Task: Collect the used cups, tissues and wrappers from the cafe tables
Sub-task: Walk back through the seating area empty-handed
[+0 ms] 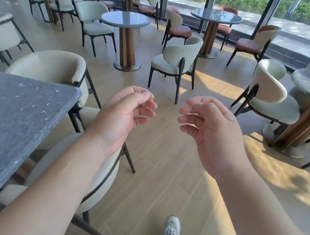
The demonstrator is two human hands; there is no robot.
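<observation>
Wooden floor (163, 159) beneath; dark speckled stone table (6, 124) at left, cream chair (101, 169) beside it. Both forearms extend forward, palms facing inward; left hand (123, 116) and right hand (210, 134) loosely curled, holding nothing. No cups, tissues or wrappers visible. Grey sneaker (171, 231) below.

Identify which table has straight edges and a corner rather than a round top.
The dark speckled stone table at near left beside the left hand; every other table is round on a pedestal.

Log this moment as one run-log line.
left hand: empty, fingers curled | right hand: empty, fingers curled | grey table: bare | cups, tissues, wrappers: none visible
</observation>
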